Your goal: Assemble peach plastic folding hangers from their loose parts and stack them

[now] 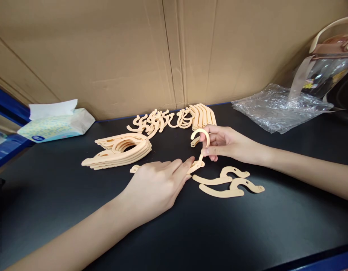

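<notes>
My right hand (223, 145) pinches a cream plastic hanger hook (207, 137) between thumb and fingers, its curve upward. The hook's lower end meets a cream hanger arm (197, 165). My left hand (159, 182) is closed over that arm, palm down; most of the piece is hidden under it, and one end (134, 169) shows on the left. Another cream piece (194, 142) is partly visible behind the hook. Just in front of my right hand lie loose curved hanger arms (222, 193) and wavy hanger pieces (247, 184).
Stacked hanger parts (120, 156) lie at the left. Behind are a pile of loose hooks (154, 121) and a row of hanger arms (202, 116). A tissue pack (57, 122), clear plastic wrap (278, 107) and a bottle (323, 71) stand around the black tabletop (208, 233), before cardboard (120, 56).
</notes>
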The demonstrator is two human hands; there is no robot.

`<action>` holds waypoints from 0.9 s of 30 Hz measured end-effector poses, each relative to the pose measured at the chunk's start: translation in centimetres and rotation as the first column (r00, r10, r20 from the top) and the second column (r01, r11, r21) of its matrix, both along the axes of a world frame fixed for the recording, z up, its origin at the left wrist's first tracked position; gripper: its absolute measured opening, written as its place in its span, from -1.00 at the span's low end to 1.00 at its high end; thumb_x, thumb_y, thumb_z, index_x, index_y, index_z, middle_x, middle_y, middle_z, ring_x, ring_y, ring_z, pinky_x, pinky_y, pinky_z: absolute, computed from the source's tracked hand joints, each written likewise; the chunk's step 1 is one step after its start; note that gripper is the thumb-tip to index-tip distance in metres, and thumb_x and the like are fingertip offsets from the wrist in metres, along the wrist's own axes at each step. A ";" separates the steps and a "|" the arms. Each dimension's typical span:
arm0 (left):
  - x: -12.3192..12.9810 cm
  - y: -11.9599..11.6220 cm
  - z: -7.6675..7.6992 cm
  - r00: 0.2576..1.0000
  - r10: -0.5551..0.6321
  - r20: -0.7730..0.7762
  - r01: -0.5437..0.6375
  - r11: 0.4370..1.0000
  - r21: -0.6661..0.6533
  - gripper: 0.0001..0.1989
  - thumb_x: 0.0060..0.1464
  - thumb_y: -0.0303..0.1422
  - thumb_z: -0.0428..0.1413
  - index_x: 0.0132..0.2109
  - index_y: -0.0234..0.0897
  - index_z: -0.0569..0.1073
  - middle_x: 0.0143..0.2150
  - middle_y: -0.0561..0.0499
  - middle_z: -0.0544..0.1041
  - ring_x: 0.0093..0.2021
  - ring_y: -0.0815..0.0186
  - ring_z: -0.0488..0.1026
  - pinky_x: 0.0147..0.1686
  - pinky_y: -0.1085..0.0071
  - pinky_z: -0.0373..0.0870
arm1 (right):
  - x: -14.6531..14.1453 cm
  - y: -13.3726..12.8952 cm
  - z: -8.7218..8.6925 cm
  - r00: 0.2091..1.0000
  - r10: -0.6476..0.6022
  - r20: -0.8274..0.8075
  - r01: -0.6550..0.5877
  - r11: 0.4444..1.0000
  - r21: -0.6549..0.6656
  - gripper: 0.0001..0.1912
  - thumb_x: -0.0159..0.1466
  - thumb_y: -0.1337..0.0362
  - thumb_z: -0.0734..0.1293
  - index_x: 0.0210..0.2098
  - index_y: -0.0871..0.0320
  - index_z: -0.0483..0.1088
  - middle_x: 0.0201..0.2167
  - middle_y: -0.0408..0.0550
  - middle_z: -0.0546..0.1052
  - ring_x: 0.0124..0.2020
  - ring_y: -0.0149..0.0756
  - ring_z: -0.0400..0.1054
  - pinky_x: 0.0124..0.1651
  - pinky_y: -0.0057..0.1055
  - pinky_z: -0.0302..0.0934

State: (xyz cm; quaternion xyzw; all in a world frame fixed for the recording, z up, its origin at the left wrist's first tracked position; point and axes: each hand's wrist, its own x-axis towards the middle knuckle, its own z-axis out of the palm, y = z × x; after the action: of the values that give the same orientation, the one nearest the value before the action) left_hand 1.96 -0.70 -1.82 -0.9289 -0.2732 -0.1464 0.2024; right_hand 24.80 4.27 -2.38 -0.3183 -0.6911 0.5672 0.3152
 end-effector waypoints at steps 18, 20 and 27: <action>0.1 -0.2 0.3 0.997 0.071 0.023 -0.067 0.987 -0.148 -0.77 0.27 -0.41 -0.07 0.02 -0.32 0.36 -0.32 0.10 0.56 -0.46 0.33 0.51 -0.55 0.43 0.26 | 0.0 0.1 -0.2 1.000 0.010 0.023 -0.010 1.000 0.006 -0.73 0.21 0.25 0.38 -0.19 0.18 0.23 -0.44 -0.18 0.47 -0.49 -0.51 0.33 -0.42 -0.53 0.28; 0.0 -0.2 0.2 0.995 0.084 0.045 -0.074 0.981 -0.179 -0.74 0.26 -0.41 -0.06 0.07 -0.32 0.30 -0.24 0.08 0.58 -0.43 0.33 0.52 -0.54 0.43 0.27 | 0.0 0.2 -0.2 1.000 0.011 0.023 -0.011 1.000 0.007 -0.73 0.22 0.24 0.38 -0.18 0.18 0.23 -0.43 -0.17 0.47 -0.48 -0.50 0.33 -0.42 -0.52 0.28; -0.3 -0.1 -0.3 0.995 0.100 0.004 -0.096 0.970 -0.222 -0.68 0.30 -0.38 -0.12 0.17 -0.12 0.17 -0.30 0.15 0.57 -0.48 0.31 0.53 -0.58 0.44 0.23 | 0.0 0.3 -0.3 1.000 0.014 0.016 -0.014 1.000 0.005 -0.73 0.23 0.24 0.37 -0.16 0.17 0.23 -0.43 -0.16 0.48 -0.46 -0.48 0.33 -0.43 -0.51 0.28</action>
State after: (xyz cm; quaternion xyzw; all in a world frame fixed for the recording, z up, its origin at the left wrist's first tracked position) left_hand 1.67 -0.78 -2.13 -0.9299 -0.3349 -0.1118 0.1026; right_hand 24.76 4.53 -2.70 -0.3171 -0.6973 0.5651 0.3064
